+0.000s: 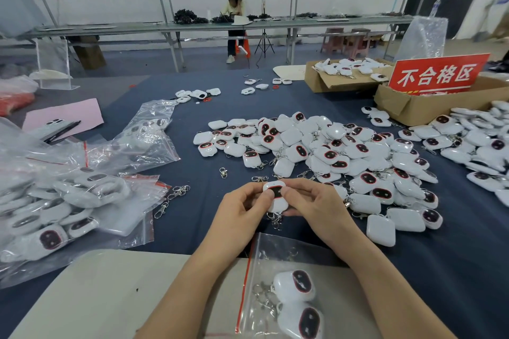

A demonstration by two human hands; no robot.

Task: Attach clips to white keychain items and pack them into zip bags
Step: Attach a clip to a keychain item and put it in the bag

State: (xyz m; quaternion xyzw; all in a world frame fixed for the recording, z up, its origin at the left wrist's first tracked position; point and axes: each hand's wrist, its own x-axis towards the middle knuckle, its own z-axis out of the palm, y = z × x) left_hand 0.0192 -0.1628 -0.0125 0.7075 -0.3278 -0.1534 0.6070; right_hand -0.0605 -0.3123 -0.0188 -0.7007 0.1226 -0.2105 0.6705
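Pinching one white keychain item (276, 197) between them, the left hand (242, 210) and right hand (315, 208) hold it over the blue table (203, 195), its clip (275, 221) dangling. Nearer lies a zip bag (271, 261) with two inside. A red sign (438, 74) reads 不合格区.

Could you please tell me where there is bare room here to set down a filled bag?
The widest bare cloth lies right of the right forearm, below the keychain pile. A narrower strip runs between that pile and the bagged heap, dotted with loose clips. Both heaps are crowded.
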